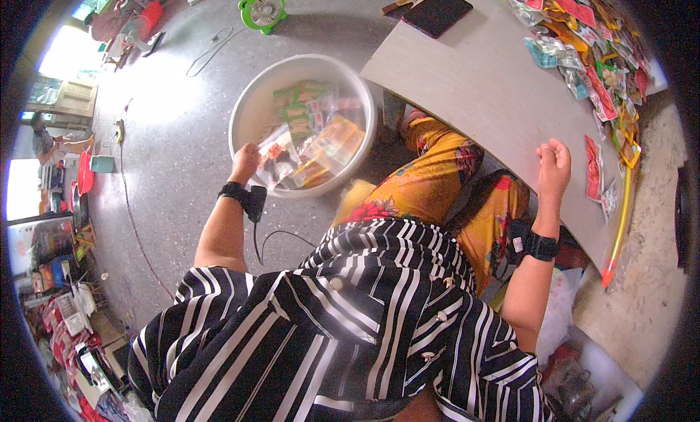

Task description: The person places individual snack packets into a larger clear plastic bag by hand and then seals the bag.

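My left hand (246, 162) is at the left rim of a round white plastic tub (240, 113) on the floor, its fingers pinching the edge of a clear plastic packet (278, 158) with red print. Inside the tub lie green packets (299, 113) and orange-yellow packets (334, 144). Over the near edge of a grey tabletop (481, 88), my right hand (554, 167) is raised with its fingers curled in, and nothing shows in them. To the right of that hand, a red packet (593, 167) rests on the table beside a small silvery packet (609, 201).
A heap of mixed packets (607, 55) covers the table's far right side, bordered by a yellow tube (620, 230). A black phone (437, 13) lies near the far edge. On the floor stand a green fan (263, 9) and trailing cables (128, 197). People (46, 140) sit at far left.
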